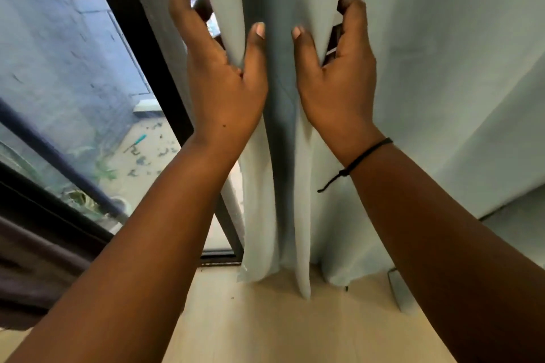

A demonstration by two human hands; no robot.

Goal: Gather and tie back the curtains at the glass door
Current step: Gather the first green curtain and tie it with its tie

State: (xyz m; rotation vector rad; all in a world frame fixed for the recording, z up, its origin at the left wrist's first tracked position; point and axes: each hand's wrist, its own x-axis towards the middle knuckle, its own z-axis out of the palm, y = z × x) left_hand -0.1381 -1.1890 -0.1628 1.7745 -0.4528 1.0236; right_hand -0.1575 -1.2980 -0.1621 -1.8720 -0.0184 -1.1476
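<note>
A pale grey-green curtain (442, 74) hangs to the floor on the right of a black-framed glass door (73, 74). My left hand (224, 91) holds the curtain's left edge, thumb in front of the folds and straight fingers behind them. My right hand (339, 82) grips a bunch of folds just to the right, thumb in front and fingers curled round behind the cloth. The two thumbs face each other across a narrow pleat (280, 47). A thin black cord is tied round my right wrist.
The black door frame (138, 44) slants from top centre down to the threshold at the curtain's foot. Outside the glass lie a concrete yard and a grey wall. Light wooden floor (265, 318) spreads below. A dark brown piece of furniture (35, 268) sits at lower left.
</note>
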